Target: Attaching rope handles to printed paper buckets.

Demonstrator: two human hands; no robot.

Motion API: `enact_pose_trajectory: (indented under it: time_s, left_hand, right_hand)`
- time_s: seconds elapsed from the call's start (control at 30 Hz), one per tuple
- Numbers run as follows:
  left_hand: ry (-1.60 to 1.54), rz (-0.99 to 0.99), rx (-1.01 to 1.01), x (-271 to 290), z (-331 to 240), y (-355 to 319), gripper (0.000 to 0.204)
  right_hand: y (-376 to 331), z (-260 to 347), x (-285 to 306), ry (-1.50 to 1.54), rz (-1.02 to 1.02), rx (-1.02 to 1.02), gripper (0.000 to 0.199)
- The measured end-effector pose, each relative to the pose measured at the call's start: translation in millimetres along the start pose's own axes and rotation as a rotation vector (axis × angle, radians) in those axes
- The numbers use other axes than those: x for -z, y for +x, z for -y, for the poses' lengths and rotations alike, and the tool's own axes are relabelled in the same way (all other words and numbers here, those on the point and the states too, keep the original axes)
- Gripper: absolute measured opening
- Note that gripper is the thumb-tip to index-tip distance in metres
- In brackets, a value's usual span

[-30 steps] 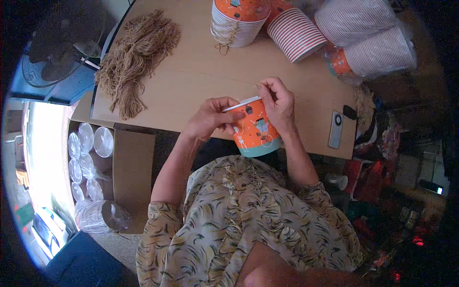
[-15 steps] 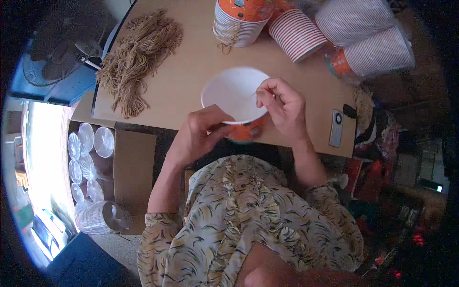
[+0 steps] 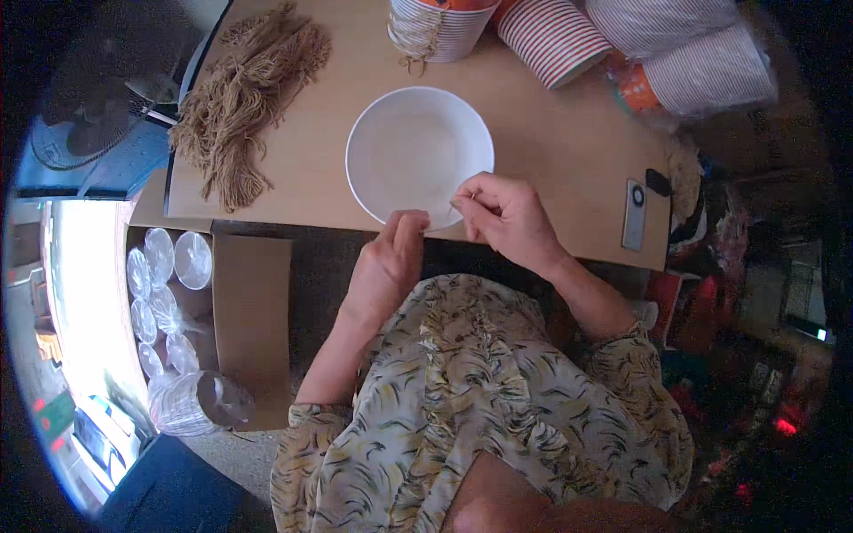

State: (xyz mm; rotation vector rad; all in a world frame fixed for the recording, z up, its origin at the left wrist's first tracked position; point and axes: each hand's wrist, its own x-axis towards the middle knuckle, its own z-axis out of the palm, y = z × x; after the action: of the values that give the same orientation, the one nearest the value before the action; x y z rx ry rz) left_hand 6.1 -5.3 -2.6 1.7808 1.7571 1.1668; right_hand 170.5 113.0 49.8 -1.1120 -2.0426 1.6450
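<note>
Right, centre stage is a white-lined paper bucket (image 3: 413, 147), its round mouth facing up at the near edge of the wooden table (image 3: 560, 142); whether its base rests on the tabletop, I cannot tell. Down at the near rim comes the left hand (image 3: 391, 262), fingers bent and bunched together at the lip, though how firmly they grip it is hidden. Over on the rim's near right side, the right hand (image 3: 511, 218) has thumb and forefinger pinched together, and anything between those tips is too small to make out.

Far left on the tabletop sprawls a loose hank of tan twine (image 3: 253, 98). Across at the far side, an upright bucket stack (image 3: 444, 37) wears string down its side, and just right of it a tilted bucket stack (image 3: 555, 44) shows off its striped rims. Far right, plastic-wrapped bucket stacks (image 3: 706, 80) lie crowded together. Near right, a smartphone (image 3: 633, 215) lies beside a small black object (image 3: 658, 182). Off the table's near left, an open cardboard box (image 3: 253, 329) holds clear-wrapped containers (image 3: 193, 259).
</note>
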Motion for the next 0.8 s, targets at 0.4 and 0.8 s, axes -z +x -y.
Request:
enact_pose_trajectory:
  time_s: [0.4,0.8]
  left_hand:
    - [0.063,0.055,-0.025,-9.5,-1.8,-17.4,0.021]
    - [0.091,0.071,-0.019,-10.9,-3.4,-15.7,0.020]
  right_hand:
    - [-15.4,-15.1,-4.3,-0.061,-0.004,0.008,0.009]
    - [-12.6,-17.8,-4.4,-0.101,-0.025,0.015,0.011]
